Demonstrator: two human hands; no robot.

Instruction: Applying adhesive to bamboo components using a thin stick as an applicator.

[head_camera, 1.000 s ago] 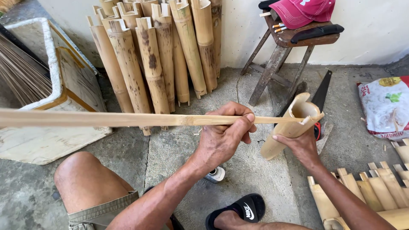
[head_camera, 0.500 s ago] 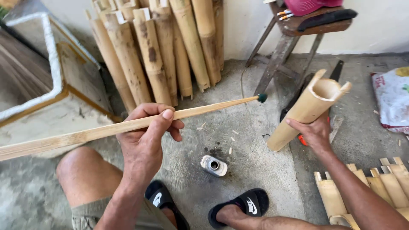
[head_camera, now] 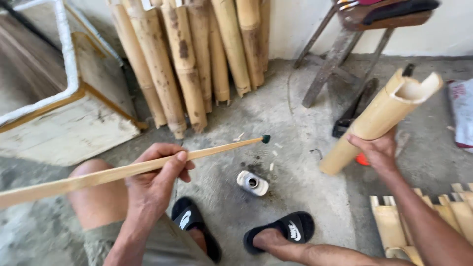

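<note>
Fingers of the left hand (head_camera: 157,180) stay wrapped round the long bamboo stick (head_camera: 123,171), now drawn out of the notched bamboo tube (head_camera: 379,120) — its dark tip (head_camera: 265,139) hovers above the small white bottle (head_camera: 252,182) on the concrete floor (head_camera: 295,148). The right hand (head_camera: 377,150) clasps the tube, tilted, near the stool (head_camera: 354,44).

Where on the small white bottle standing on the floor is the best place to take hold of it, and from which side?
Grip the small white bottle around its round body, coming from above. It stands upright on the concrete floor with its open mouth facing up, apart from the stick's dark tip; a side grip likely keeps the opening clear and level.
</note>
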